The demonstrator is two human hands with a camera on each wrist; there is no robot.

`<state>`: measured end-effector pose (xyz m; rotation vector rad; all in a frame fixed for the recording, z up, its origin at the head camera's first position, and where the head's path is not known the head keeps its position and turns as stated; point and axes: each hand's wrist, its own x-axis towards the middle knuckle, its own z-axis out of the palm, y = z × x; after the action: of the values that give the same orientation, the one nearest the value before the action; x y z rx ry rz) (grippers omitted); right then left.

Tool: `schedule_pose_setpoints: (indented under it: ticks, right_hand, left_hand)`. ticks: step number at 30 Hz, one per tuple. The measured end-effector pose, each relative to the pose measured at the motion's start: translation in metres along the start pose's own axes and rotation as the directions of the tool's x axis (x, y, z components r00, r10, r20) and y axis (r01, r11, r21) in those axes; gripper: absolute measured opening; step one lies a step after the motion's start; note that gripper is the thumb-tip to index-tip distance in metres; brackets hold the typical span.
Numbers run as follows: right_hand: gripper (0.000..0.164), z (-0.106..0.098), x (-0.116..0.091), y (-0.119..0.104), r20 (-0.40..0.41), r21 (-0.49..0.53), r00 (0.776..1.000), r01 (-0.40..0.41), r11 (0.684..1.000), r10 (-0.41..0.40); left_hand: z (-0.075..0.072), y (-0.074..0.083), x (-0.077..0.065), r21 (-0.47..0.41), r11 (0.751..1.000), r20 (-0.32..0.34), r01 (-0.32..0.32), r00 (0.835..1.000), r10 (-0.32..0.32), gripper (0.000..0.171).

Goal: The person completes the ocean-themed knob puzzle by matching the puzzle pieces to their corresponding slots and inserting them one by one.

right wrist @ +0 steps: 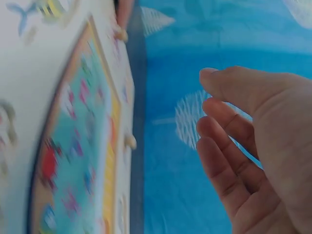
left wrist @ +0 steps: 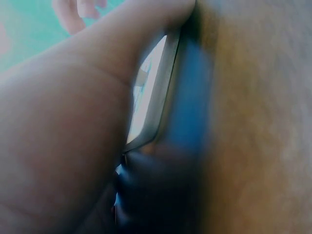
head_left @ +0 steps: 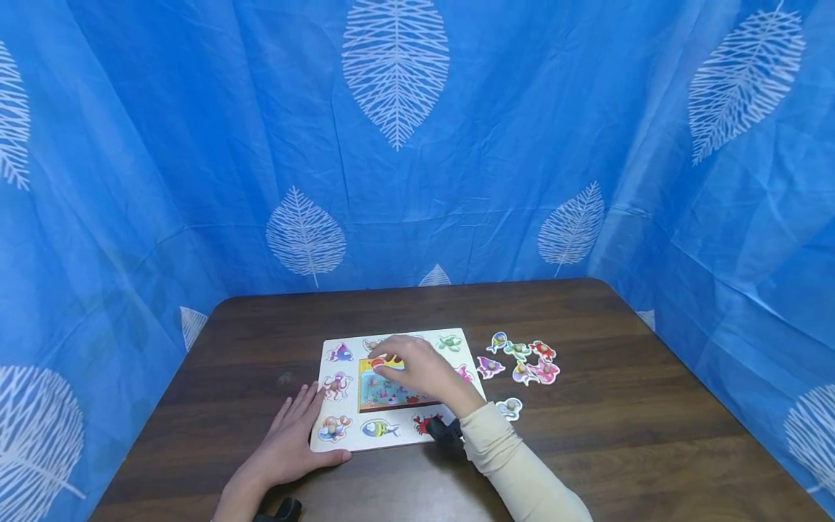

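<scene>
Beneath the right hand (head_left: 414,362), which is loosely bent and holding nothing, lies the puzzle board (head_left: 406,433), its upper row partly hidden; the left hand (head_left: 293,438), fingers extended, touches its near-left edges.

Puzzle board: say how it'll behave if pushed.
The puzzle board looks stiff, judging by its straight edges. Lying flat on the table, it will probably slide rather than tip. The left hand at its edge may steady it.

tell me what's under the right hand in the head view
Below the right hand, the puzzle board shows, with part of its sea picture. There the hand hides that picture's upper right and part of the board's top row.
</scene>
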<state>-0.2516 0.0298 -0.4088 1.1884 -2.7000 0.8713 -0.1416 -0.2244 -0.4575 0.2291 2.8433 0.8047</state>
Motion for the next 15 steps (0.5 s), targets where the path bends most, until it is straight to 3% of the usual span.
schedule_pose_setpoints:
  ticks: [6, 15]
  right_hand:
    - [0.024, -0.016, -0.003, 0.016, -0.099, 0.007, 0.994, -0.05, 0.999, 0.05]
    - [0.022, -0.027, -0.011, 0.041, -0.165, 0.072, 0.973, -0.154, 0.986, 0.164]
  left_hand:
    - [-0.001, 0.001, 0.0, -0.008, 1.0, 0.01, 0.019, 1.0, -0.019, 0.127]
    - [0.001, 0.0, -0.001, -0.015, 1.0, 0.008, 0.01, 1.0, -0.009, 0.125]
